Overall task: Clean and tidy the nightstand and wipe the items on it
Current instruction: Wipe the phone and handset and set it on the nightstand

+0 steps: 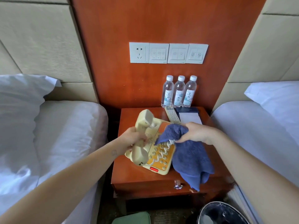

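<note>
Left hand gripping handset, right hand clutching cloth, three full bottles

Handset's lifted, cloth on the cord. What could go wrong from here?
1. The right hand pinches the cord through the cloth while the left hand holds the handset up; a hard pull may drag the phone across the nightstand.
2. The remote lies just behind the right hand; a stray sweep could knock it into the bottles.
</note>
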Demonstrator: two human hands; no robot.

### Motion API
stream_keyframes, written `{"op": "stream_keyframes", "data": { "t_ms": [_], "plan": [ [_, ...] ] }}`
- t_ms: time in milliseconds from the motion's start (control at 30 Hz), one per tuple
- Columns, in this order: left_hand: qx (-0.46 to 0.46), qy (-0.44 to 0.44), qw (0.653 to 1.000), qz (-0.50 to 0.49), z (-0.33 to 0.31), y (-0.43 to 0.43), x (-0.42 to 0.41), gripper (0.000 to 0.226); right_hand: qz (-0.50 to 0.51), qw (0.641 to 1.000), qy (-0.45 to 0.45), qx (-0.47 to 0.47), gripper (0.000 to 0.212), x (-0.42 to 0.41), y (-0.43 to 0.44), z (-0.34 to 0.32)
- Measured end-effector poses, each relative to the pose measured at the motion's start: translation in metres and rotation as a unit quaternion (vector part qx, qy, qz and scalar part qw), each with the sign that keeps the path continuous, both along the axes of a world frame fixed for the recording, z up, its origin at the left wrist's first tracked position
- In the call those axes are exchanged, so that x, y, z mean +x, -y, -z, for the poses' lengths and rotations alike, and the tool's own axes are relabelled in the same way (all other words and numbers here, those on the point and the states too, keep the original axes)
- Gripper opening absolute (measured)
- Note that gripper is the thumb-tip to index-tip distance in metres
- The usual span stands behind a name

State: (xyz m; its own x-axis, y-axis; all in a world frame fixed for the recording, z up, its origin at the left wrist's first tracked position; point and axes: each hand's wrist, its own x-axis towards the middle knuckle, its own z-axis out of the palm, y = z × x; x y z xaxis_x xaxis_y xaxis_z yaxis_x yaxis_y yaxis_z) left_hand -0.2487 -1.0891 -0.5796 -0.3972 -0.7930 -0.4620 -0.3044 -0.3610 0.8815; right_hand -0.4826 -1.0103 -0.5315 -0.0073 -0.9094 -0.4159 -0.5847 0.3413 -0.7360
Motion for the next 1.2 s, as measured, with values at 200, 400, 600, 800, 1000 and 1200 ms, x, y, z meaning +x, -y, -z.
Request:
{"op": "stream_keyframes", "data": {
  "t_ms": [200, 400, 600, 800, 1000, 1200],
  "plan": [
    [-0.056, 0.072, 0.990, -0.111, 0.026, 0.019, 0.048, 0.018, -0.052, 0.989, 0.037, 0.132, 0.050, -0.021, -0.007, 0.015],
    [-0.103, 0.152, 0.980, -0.078, 0.041, 0.020, 0.052, 0.021, 0.048, 0.997, 0.033, 0.043, 0.069, -0.009, -0.003, 0.042],
    [-0.055, 0.104, 0.993, -0.031, 0.046, 0.016, 0.043, 0.029, 0.119, 0.990, 0.074, -0.017, 0.089, 0.014, -0.011, 0.063],
    [0.008, 0.024, 1.000, 0.013, 0.051, -0.020, 0.033, 0.028, 0.085, 0.994, 0.022, -0.065, 0.057, -0.005, -0.020, 0.054],
    [-0.086, 0.110, 0.988, -0.064, 0.055, 0.003, 0.031, 0.030, 0.029, 0.996, -0.053, -0.069, 0.029, -0.036, -0.034, 0.031],
    [-0.170, 0.275, 0.946, -0.006, 0.052, 0.021, 0.044, 0.032, 0.021, 0.996, -0.082, -0.003, 0.023, -0.068, -0.052, 0.019]
  ]
}}
